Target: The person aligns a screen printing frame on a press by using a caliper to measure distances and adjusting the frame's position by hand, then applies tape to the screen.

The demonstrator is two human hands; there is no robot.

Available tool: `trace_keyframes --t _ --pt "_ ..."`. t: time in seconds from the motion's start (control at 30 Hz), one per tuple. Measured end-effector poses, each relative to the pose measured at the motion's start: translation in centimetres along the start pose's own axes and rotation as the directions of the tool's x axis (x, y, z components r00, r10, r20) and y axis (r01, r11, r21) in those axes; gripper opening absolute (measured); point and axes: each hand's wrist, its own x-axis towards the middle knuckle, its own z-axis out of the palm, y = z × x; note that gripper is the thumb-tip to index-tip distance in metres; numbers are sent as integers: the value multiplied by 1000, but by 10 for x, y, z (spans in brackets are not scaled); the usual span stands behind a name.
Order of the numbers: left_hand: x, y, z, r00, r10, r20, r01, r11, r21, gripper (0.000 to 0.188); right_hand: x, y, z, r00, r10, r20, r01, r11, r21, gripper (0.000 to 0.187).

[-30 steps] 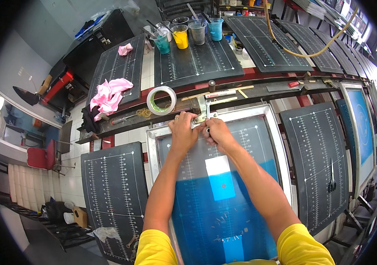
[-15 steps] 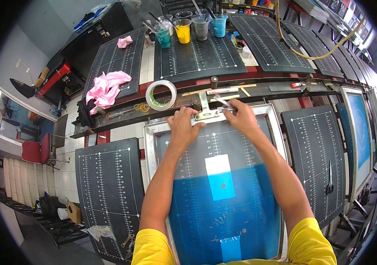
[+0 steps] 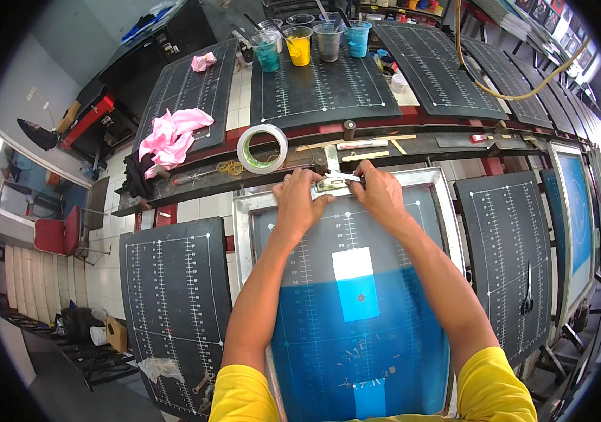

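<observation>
A silk-screen frame (image 3: 244, 232) with pale metal edges and a mesh (image 3: 413, 352), mostly blue, lies before me over a dark ruled board. A white paper rectangle (image 3: 351, 260) shows through the mesh. At the frame's far edge sits a metal hinge clamp (image 3: 330, 184). My left hand (image 3: 299, 200) is closed around the clamp's left side, its thumb on the near edge. In my right hand (image 3: 379, 193) is a slim silver wrench (image 3: 342, 176), its tip against the clamp. The fingers partly cover the wrench and the clamp's bolt.
A tape roll (image 3: 261, 149) and pens (image 3: 361, 144) rest on the rail beyond the frame. Cups of ink (image 3: 299, 48) stand on the far board. Pink cloth (image 3: 174, 137) lies at far left. Ruled boards flank the frame; scissors (image 3: 527, 288) lie on the right one, wrenches (image 3: 204, 383) on the left.
My right hand has come down and left, bringing the wrench from above the clamp onto it. My left hand stays at the clamp. The view has shifted slightly.
</observation>
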Motion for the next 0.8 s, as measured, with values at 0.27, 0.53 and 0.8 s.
trace_keyframes --t 0.27,0.53,0.8 --pt "1 3 2 1000 10 -13 -9 1000 14 43 -3 13 6 997 -67 -31 67 997 -28 23" --pt "0 0 0 1000 16 -18 -16 1000 -20 44 -4 6 2 992 -127 -16 126 991 -43 20" --pt "-1 -2 0 1000 9 -13 -9 1000 -5 45 -4 -3 -2 995 -94 18 95 994 -44 17"
